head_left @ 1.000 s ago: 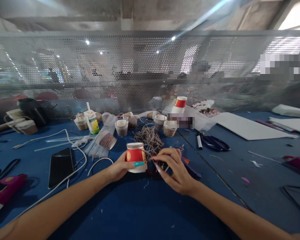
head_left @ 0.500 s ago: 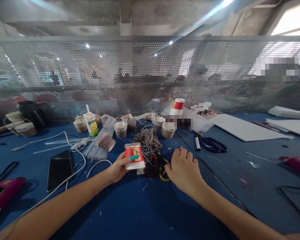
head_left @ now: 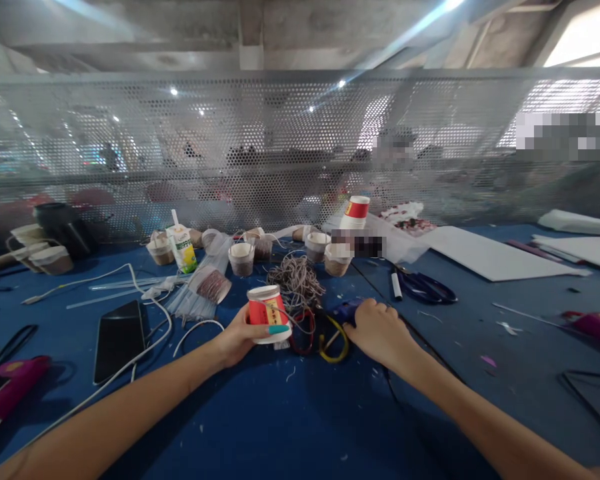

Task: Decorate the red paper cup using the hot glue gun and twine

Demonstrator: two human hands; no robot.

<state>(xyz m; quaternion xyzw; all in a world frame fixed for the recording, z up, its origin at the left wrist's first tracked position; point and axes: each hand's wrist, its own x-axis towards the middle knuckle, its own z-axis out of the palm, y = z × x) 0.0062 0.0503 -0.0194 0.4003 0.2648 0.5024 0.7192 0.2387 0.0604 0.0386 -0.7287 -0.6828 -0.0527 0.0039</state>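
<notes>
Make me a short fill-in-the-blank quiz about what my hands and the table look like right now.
1. The left hand grips an upturned red and white paper ____.
2. The right hand rests on a ____ tool beside yellow and red loops.
3. A black phone lies screen up on the ____ table.

Missing words: cup; blue; blue

Work surface (head_left: 290, 427), layout as found.
Cup (head_left: 267, 313) stands left of the wire loops (head_left: 320, 333); cord tangle (head_left: 296, 281) behind them; phone (head_left: 119, 339) far left, scissors (head_left: 423, 287) right.
</notes>
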